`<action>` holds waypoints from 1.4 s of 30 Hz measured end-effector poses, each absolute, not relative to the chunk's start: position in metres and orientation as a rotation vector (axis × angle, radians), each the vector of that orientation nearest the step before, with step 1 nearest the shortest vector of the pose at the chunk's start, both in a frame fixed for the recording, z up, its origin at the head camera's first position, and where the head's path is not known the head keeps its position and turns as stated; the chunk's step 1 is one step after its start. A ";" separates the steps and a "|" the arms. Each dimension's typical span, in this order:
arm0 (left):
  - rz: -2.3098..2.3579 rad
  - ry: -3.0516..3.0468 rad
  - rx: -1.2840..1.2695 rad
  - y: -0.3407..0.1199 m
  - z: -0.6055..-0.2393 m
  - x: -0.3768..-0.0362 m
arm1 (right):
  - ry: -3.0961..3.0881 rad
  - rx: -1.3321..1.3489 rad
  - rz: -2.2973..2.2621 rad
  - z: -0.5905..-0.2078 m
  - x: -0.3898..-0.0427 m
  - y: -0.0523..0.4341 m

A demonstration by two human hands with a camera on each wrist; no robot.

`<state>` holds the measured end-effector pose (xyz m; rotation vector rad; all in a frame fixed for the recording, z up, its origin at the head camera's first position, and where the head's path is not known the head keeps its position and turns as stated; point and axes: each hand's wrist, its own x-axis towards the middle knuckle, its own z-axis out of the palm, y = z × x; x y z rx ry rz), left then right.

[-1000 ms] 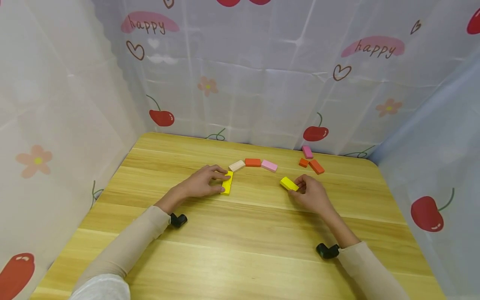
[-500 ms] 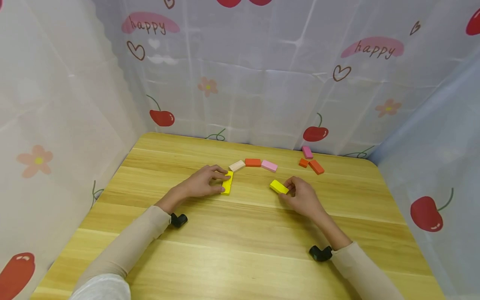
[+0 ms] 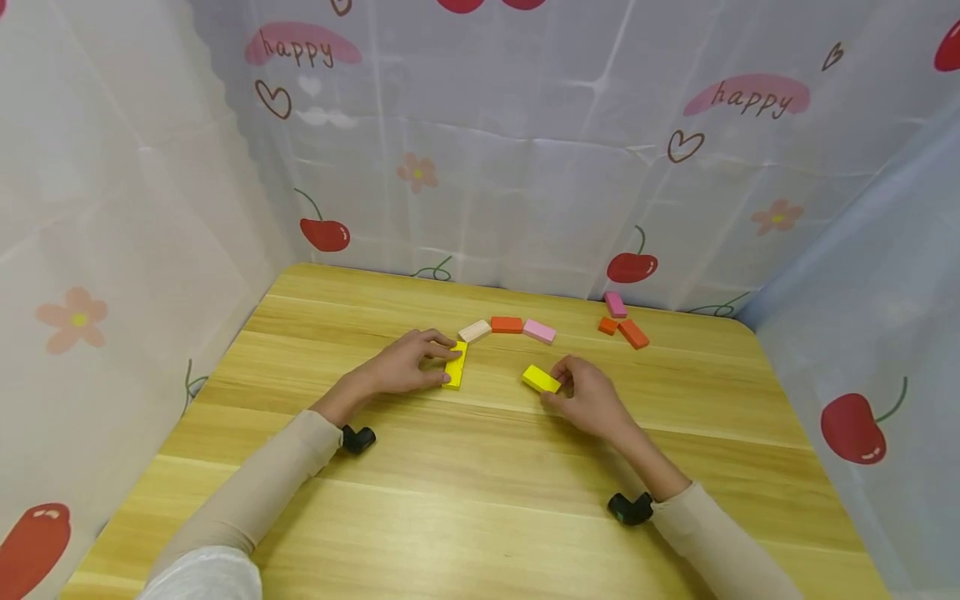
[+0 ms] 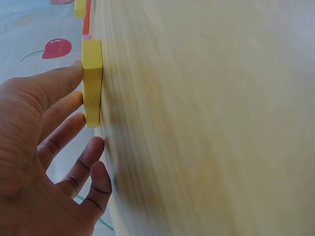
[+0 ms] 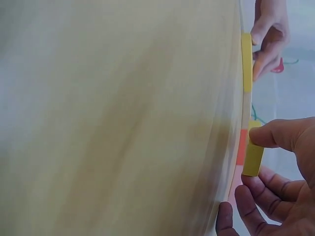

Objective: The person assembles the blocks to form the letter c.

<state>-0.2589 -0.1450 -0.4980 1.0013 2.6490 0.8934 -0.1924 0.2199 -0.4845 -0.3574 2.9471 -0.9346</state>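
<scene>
My left hand (image 3: pixel 405 365) rests its thumb and fingertips on the top face of a yellow wooden block (image 3: pixel 455 367) lying flat; in the left wrist view its other fingers are spread loosely. Between thumb and fingers, my right hand (image 3: pixel 588 398) pinches a second yellow block (image 3: pixel 541 380) by its near end, slightly tilted and apart from the row. A plain wood block (image 3: pixel 475 332), a red-orange block (image 3: pixel 506 325) and a light pink block (image 3: pixel 539 332) form a shallow arc from the far end of the left yellow block.
At the back right lie a darker pink block (image 3: pixel 615 304), a small orange block (image 3: pixel 607 326) and an orange-red block (image 3: pixel 633 334), close together. A patterned curtain (image 3: pixel 510 192) stands behind the wooden table (image 3: pixel 465 500) and along its sides.
My right hand has moved left with its yellow block, toward the left hand's block. The left hand and the arc of blocks have stayed in place.
</scene>
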 end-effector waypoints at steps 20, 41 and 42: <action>0.888 2.648 1.021 -0.146 -0.498 -0.262 | 2.917 -0.503 -0.884 -0.482 -0.188 0.180; 0.884 2.662 1.017 -0.144 -0.495 -0.260 | 2.886 -0.635 -0.761 -0.485 -0.178 0.138; 0.888 2.660 1.016 -0.144 -0.495 -0.260 | 2.883 -0.643 -0.757 -0.485 -0.177 0.136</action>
